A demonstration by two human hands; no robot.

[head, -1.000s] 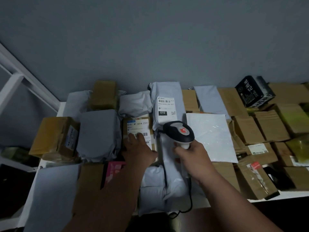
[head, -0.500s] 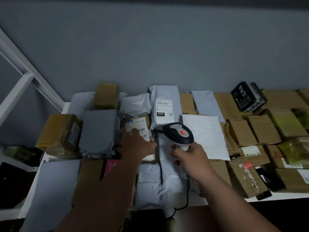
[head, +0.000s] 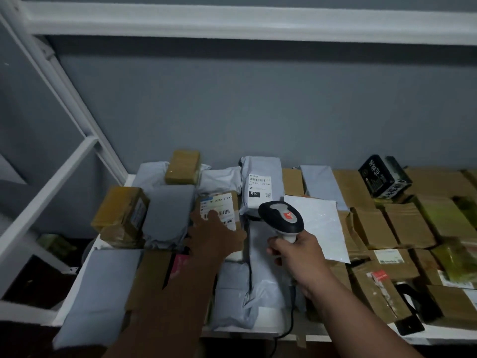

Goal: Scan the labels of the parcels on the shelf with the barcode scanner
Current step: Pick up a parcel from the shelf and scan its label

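Two hands engaged: right hand [head: 300, 254] grips barcode scanner [head: 281, 218]; left hand [head: 216, 239] rests flat, fingers extended, on labelled box [head: 219, 205] mid-shelf [head: 361, 337].

The left hand [head: 218, 235] is covering the lower part of the label [head: 219, 210] on a brown parcel [head: 222, 215]. The right hand [head: 296, 250] is hiding the barcode scanner [head: 281, 217] handle. Label print is blurring beyond reading.

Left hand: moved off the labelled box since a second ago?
No. The left hand still rests on the brown box, fingertip on its white label, as before; only the camera has tilted.
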